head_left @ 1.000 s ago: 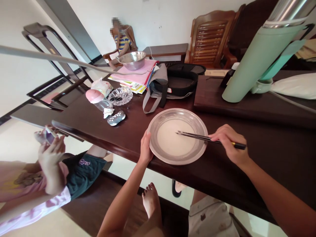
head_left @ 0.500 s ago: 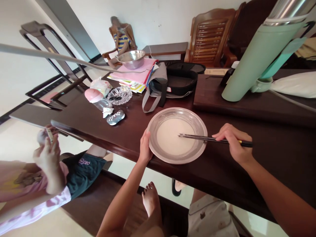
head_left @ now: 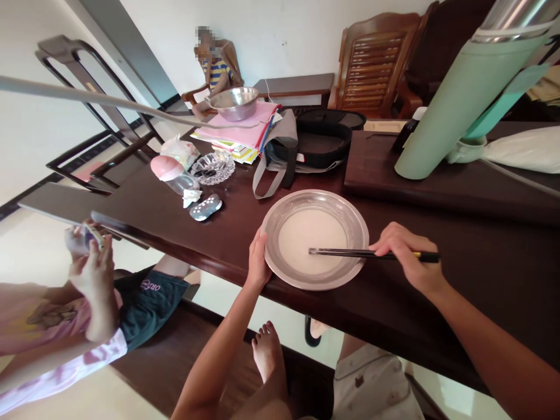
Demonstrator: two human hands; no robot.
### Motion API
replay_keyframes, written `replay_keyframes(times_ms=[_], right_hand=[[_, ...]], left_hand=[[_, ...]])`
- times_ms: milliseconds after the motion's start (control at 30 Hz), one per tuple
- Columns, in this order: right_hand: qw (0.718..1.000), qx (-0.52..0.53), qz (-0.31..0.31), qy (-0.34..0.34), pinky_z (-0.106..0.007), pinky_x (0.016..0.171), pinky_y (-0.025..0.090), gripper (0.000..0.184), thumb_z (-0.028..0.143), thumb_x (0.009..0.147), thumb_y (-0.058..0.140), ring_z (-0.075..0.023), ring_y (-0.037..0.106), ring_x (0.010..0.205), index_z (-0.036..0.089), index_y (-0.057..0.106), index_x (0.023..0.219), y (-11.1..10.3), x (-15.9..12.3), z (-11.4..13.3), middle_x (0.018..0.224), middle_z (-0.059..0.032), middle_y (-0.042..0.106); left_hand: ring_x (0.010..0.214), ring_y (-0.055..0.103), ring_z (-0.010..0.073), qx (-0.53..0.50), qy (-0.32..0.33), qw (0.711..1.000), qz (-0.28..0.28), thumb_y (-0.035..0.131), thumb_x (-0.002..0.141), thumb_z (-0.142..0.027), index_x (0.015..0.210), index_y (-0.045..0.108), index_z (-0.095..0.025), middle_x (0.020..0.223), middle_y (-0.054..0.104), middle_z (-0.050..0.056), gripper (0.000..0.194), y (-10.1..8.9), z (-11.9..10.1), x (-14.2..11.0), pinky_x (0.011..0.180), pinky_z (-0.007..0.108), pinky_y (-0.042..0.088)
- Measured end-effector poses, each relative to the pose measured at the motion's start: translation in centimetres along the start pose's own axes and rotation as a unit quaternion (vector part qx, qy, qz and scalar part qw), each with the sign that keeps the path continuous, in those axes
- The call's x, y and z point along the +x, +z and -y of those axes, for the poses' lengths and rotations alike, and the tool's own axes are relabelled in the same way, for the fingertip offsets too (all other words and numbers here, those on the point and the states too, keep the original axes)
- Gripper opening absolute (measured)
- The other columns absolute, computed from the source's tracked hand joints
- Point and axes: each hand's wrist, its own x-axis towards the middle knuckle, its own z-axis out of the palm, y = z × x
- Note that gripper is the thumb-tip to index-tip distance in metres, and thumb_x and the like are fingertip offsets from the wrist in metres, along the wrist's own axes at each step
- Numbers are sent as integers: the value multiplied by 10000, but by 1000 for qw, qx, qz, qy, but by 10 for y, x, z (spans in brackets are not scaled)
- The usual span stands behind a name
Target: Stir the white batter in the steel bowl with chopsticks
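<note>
A round metal bowl [head_left: 272, 256] stands near the front edge of the dark wooden table, with a milky white liquid [head_left: 306, 230] in it. My left hand [head_left: 259, 259] grips the bowl's left rim, thumb on the edge and the other fingers hidden beneath or behind it. In my right hand [head_left: 409, 254], fingers closed, is a pair of black chopsticks [head_left: 345, 253]. They reach leftward over the bowl's right rim, and their tips are at the white liquid near the middle of the bowl.
Behind the bowl lies a black-and-grey bag [head_left: 324, 146]. A green thermos [head_left: 455, 111] stands at the right on a raised board. Leftward are a glass dish [head_left: 214, 168], a glasses case [head_left: 206, 207] and another metal bowl [head_left: 234, 105] on papers. A person [head_left: 94, 274] sits at left; another sits farther back.
My right hand has moved slightly left and the chopstick tips have shifted left and nearer me within the bowl. My left hand keeps its hold. The person at left has moved their hands slightly.
</note>
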Motion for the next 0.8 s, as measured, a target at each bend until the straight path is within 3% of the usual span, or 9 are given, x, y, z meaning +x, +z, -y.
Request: replay_keyframes(times_ms=[100, 200, 300, 400, 500, 600, 700, 800], right_hand=[[998, -46, 40, -7, -378, 756, 507, 200, 139, 921, 580, -195, 652, 809, 253, 722, 836, 6, 1, 3, 874, -16, 778], [998, -63, -5, -11, -383, 730, 497, 205, 148, 922, 577, -197, 641, 769, 251, 725, 824, 5, 1, 2, 839, -23, 769], [999, -11, -43, 0, -373, 648, 471, 314, 156, 959, 501, -185, 606, 675, 249, 694, 730, 0, 1, 1, 736, -15, 726], [1000, 12, 3, 8, -367, 661, 486, 319, 142, 963, 490, -183, 623, 705, 250, 690, 739, 1, 0, 3, 753, -7, 735], [998, -33, 50, 0, -374, 754, 507, 216, 119, 925, 565, -188, 652, 804, 250, 713, 839, 6, 0, 5, 864, -8, 770], [998, -58, 11, -7, -383, 749, 493, 206, 121, 918, 575, -191, 645, 786, 247, 716, 836, 3, 0, 2, 860, -17, 763], [999, -23, -41, 1, -375, 667, 461, 308, 130, 956, 496, -179, 605, 685, 245, 688, 745, -2, 0, -1, 747, -13, 721], [1000, 8, -8, -6, -373, 667, 456, 330, 115, 963, 474, -169, 600, 677, 242, 672, 731, 0, -1, 1, 758, -7, 732]], left_hand=[[1167, 644, 305, -2, 3, 1000, 2, 647, 847, -501, 1196, 714, -190, 1206, 732, 80, 473, -1, 1, 0, 1022, 405, 499], [1175, 640, 302, -9, 2, 1000, 4, 647, 847, -492, 1189, 717, -186, 1210, 731, 78, 464, -1, 0, 0, 1036, 400, 489], [1173, 641, 305, -15, -1, 1000, 2, 656, 838, -483, 1179, 721, -184, 1210, 732, 78, 459, 0, -1, 0, 1030, 399, 494], [1170, 643, 306, -18, -1, 1000, 4, 654, 839, -481, 1181, 720, -188, 1209, 732, 76, 455, 0, -1, 0, 1022, 401, 501], [1170, 643, 305, -13, -2, 1000, 3, 647, 843, -490, 1190, 713, -192, 1209, 732, 76, 463, -1, 1, 0, 1014, 404, 507], [1171, 642, 307, -6, -4, 1000, 0, 648, 841, -498, 1189, 712, -191, 1206, 732, 81, 468, -1, 1, 0, 1012, 408, 508], [1171, 642, 311, -8, -5, 1000, 0, 654, 840, -488, 1184, 715, -187, 1207, 731, 87, 461, 1, -1, -1, 1020, 411, 504], [1178, 638, 308, -8, -1, 1000, 1, 654, 842, -469, 1186, 716, -186, 1213, 729, 84, 451, 1, -2, -1, 1033, 407, 495]])
